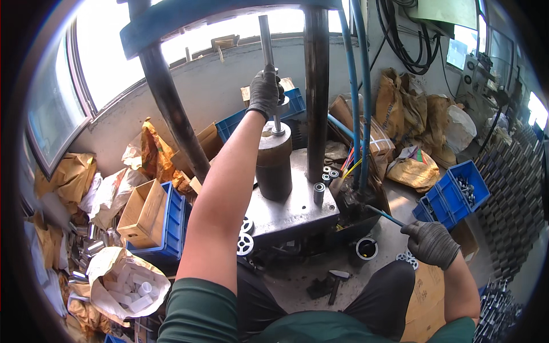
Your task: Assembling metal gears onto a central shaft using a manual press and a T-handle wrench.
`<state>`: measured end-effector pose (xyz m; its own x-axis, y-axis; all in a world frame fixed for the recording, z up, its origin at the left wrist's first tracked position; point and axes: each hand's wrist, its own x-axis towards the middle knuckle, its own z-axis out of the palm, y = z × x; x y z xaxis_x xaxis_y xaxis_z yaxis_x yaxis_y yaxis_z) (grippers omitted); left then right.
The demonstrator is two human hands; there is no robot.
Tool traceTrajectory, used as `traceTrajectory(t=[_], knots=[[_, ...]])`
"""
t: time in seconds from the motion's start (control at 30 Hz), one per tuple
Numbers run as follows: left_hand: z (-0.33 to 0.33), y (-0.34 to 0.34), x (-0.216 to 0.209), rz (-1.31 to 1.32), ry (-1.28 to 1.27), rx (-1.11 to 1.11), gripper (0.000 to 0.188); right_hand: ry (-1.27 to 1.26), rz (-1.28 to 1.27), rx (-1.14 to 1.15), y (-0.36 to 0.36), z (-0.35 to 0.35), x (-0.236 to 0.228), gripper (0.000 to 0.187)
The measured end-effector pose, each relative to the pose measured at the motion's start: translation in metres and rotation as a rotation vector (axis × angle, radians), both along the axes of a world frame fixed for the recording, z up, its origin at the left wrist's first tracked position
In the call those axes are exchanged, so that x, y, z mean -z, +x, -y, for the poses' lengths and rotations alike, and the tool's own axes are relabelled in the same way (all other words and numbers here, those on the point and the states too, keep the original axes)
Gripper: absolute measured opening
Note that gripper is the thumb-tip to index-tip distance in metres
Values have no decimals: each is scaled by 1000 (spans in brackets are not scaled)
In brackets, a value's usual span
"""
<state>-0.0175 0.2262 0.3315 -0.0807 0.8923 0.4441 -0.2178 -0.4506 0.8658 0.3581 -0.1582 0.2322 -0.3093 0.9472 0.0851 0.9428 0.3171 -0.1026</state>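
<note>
A: Is there room on the press plate [297, 208]?
B: Only at its front edge. The cylinder [273, 166] fills the left, the column [316, 91] the back, and small sleeves [319, 192] stand to the right.
A: And beside it?
B: The left has boxes [143, 214] and bags [123, 286]; blue crates [452, 191] block the right.

A thin steel rod [267, 51] standing above a dark cylindrical block [274, 166] is grasped by the gloved left hand [265, 91]. The block is set on a steel press plate [291, 206], beside small metal bushings [326, 178]. A blue-handled lever [384, 215] is held in the gloved right hand [430, 243], near blue bins [454, 191].
</note>
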Motion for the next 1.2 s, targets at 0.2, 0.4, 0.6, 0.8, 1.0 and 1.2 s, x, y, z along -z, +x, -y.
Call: traceTrajectory(t=[0.2, 0.4, 0.6, 0.8, 1.0, 1.2], knots=[[1, 3, -1, 47, -9, 5, 53, -50, -88, 28, 11, 25, 34, 24], [0, 10, -2, 32, -34, 48, 51, -363, -10, 75, 15, 55, 53, 24], [13, 10, -4, 51, -39, 16, 48, -330, 22, 23, 19, 47, 59, 31], [5, 4, 4, 50, -6, 4, 51, -299, 9, 45, 15, 35, 26, 36], [-2, -2, 8, 43, 34, 17, 51, -181, -66, 33, 18, 32, 27, 39], [-6, 9, 7, 72, -12, 74, 49, -475, 157, 3, 22, 42, 38, 40]])
